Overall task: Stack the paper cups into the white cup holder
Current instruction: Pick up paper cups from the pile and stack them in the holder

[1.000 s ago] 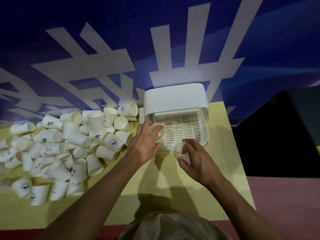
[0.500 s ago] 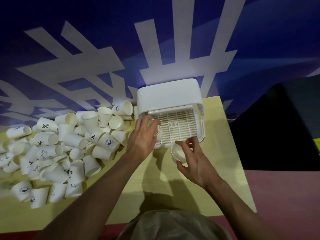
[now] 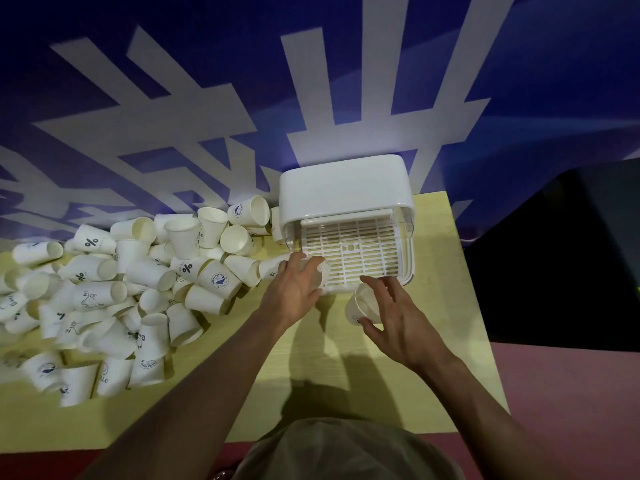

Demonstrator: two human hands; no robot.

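Starting at the left, we are seeing the loose heap of paper cups, some printed "%". We are gripping one cup in our left hand at the cup holder tray's near-left corner, judging placement underway. Our right hand is pinching a second cup just before the tray; nesting it comes next.

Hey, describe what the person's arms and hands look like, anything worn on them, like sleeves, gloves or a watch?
Both forearms are bare up to the frame edge: no sleeves show. The left hand and right hand have no gloves, and no rings, watch or wristband can be seen. Only a greyish garment shows at the bottom edge, between the arms.
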